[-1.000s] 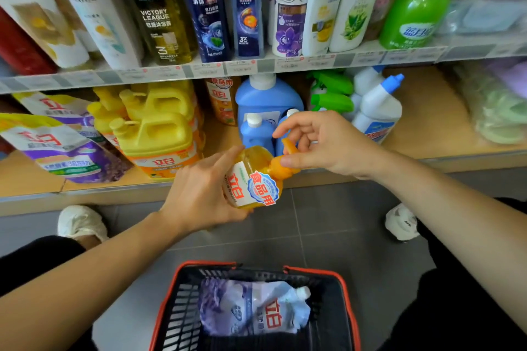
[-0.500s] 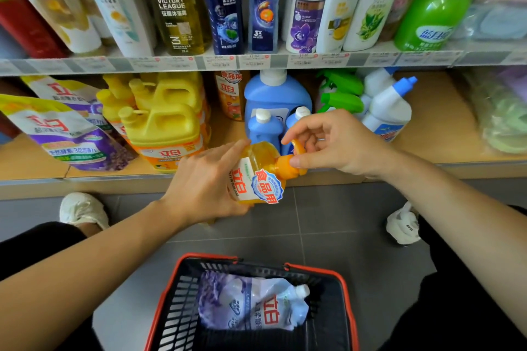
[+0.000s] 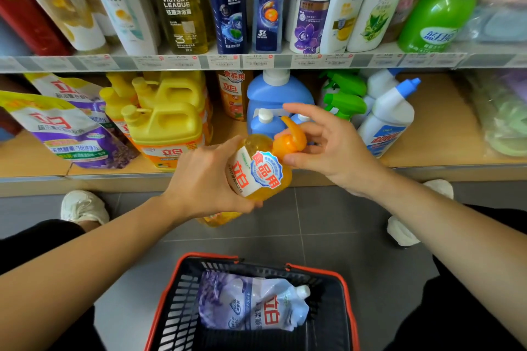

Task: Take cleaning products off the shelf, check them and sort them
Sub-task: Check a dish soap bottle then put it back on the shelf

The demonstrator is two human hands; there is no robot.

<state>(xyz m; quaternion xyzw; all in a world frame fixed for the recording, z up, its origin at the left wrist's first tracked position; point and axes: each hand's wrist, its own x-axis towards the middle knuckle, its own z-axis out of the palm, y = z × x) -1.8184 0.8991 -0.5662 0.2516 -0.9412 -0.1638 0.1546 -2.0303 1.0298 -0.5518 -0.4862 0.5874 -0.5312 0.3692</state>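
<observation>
Checking step: the left hand (image 3: 205, 179) grips the orange plastic pump-top detergent bottle (image 3: 258, 171), the right hand (image 3: 328, 145) pinches its orange pump head (image 3: 291, 138); next, likely the red-rimmed black plastic basket (image 3: 346, 308).

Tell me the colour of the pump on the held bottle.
Orange, seen in the head view: the pump tops the bottle.

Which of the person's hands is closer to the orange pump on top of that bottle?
Right. The right hand is at the orange pump, fingers around it; the left hand grips the bottle lower down.
</observation>
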